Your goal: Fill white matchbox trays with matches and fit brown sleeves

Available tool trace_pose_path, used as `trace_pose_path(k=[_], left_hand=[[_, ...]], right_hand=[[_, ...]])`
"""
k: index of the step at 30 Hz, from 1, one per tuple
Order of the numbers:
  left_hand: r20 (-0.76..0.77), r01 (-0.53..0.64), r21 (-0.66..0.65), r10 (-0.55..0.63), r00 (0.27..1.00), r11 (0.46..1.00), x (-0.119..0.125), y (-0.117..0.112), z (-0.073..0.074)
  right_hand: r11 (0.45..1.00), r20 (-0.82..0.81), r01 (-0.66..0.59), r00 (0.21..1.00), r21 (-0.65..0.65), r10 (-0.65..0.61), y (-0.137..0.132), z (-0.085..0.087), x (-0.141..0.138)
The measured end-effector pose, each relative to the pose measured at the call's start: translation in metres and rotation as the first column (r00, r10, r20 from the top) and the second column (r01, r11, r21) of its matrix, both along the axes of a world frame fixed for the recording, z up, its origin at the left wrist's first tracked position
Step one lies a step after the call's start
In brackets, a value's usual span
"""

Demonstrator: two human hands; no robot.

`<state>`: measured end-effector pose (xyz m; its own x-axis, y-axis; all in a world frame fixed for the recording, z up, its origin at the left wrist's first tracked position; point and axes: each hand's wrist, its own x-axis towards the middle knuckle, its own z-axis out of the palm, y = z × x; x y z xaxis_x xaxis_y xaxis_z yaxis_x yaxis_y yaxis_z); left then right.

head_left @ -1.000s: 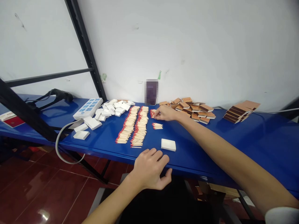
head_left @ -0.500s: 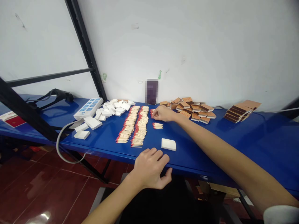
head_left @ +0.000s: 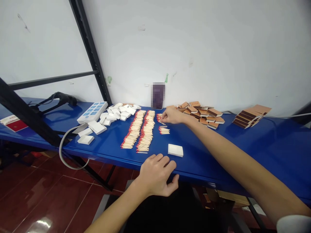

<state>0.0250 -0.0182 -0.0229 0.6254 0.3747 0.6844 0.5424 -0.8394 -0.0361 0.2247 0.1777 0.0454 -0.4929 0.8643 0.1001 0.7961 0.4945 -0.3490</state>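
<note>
My right hand [head_left: 173, 116] reaches across the blue table [head_left: 255, 142] and pinches a matchstick from a small cluster of red-tipped matches [head_left: 159, 117] near the wall. A second small bunch of matches [head_left: 164, 130] lies just below it. Two long rows of matches [head_left: 141, 130] run to the left. A white inner matchbox tray [head_left: 175, 150] sits near the front edge. My left hand [head_left: 156, 174] rests on the table's front edge beside that tray, fingers loosely curled, holding nothing.
A heap of white trays [head_left: 116, 113] and a white power strip [head_left: 92, 112] lie at the left. Brown matchbox sleeves [head_left: 201, 114] are piled by the wall, with another stack [head_left: 251, 115] at the right. A black metal frame [head_left: 89, 51] rises at the left.
My right hand lifted slightly from the small match cluster with its fingertips pinched together. My left hand stayed put.
</note>
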Motion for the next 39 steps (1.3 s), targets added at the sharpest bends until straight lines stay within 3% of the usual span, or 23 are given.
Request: trace_pose_path(k=[6, 13, 33, 39], left_hand=[[-0.006, 0.002, -0.002, -0.002, 1.000, 1.000, 0.000, 0.000, 0.000], [-0.008, 0.004, -0.002, -0.004, 1.000, 1.000, 0.000, 0.000, 0.001], [0.002, -0.003, -0.004, 0.003, 1.000, 1.000, 0.000, 0.000, 0.000], [-0.005, -0.004, -0.012, 0.004, 1.000, 1.000, 0.000, 0.000, -0.001]], right_hand=[[0.997, 0.014, 0.037, 0.999, 0.062, -0.038, 0.006, -0.011, 0.001], [0.998, 0.037, 0.042, 0.998, 0.057, -0.044, 0.004, -0.011, 0.001], [0.996, -0.004, -0.018, 1.000, -0.083, 0.018, -0.005, -0.001, 0.001], [0.981, -0.038, -0.079, 0.997, -0.176, 0.073, -0.005, 0.004, 0.006]])
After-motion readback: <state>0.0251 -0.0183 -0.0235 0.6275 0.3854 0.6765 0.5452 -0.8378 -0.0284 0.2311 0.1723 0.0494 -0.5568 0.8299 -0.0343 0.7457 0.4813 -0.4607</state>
